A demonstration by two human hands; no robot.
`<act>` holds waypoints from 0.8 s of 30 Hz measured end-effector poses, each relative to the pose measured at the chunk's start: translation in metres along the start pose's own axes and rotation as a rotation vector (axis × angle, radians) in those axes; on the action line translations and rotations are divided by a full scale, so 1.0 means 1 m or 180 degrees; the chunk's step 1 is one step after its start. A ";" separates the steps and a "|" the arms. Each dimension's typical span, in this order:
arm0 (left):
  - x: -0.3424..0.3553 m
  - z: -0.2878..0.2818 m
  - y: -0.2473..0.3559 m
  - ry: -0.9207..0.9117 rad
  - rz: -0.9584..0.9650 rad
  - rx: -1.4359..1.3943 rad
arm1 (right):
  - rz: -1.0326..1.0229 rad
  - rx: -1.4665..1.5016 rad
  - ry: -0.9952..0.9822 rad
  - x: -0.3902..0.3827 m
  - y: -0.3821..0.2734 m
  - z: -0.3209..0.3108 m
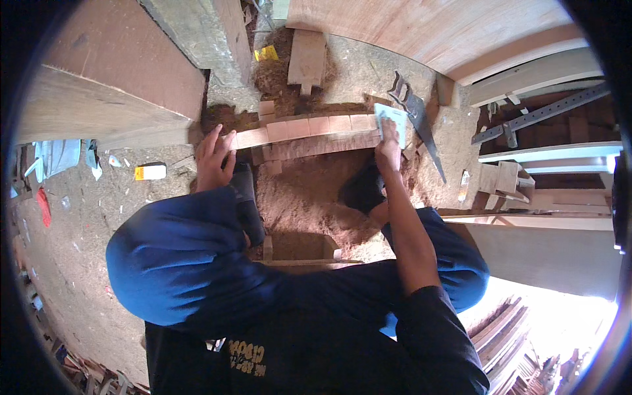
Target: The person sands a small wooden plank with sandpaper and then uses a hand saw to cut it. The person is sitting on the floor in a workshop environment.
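Note:
A segmented pale wooden strip [297, 130] lies across wooden pieces over the sawdust in front of me. My left hand [217, 158] touches its left end, fingers apart. My right hand [388, 145] presses on a pale blue sheet or pad [399, 113] at the strip’s right end, its fingers together on it. Just right of that hand, a handsaw [416, 115] lies diagonally on the ground.
A large wooden board [415, 33] spans the back. A heavy timber block [112, 105] stands at left, near blue plastic scraps [52, 158]. A flat wooden piece [306, 56] lies beyond the strip. Boards and a metal bar [540, 112] are at right.

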State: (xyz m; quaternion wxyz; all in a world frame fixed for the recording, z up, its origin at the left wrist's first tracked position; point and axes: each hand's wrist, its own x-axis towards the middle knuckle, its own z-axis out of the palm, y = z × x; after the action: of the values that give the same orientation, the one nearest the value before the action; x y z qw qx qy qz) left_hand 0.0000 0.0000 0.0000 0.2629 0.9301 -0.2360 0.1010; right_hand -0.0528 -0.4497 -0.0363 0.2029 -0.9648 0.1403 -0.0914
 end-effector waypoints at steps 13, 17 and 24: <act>-0.002 0.001 0.011 0.0053 -0.0061 -0.0090 | 0.0544 -0.0038 0.0020 -0.001 0.003 0.002; -0.004 -0.001 0.005 0.0062 -0.0028 -0.0076 | -0.0008 -0.0159 -0.0330 0.001 -0.021 0.005; -0.003 0.002 0.005 0.0068 -0.0044 -0.0055 | -0.0219 -0.0635 -0.0401 0.007 -0.033 0.014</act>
State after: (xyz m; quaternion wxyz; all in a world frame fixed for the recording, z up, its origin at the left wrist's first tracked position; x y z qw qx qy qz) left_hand -0.0048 -0.0038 -0.0006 0.2742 0.9282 -0.2276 0.1070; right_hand -0.0355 -0.4179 -0.0344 0.1110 -0.9882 0.1025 -0.0231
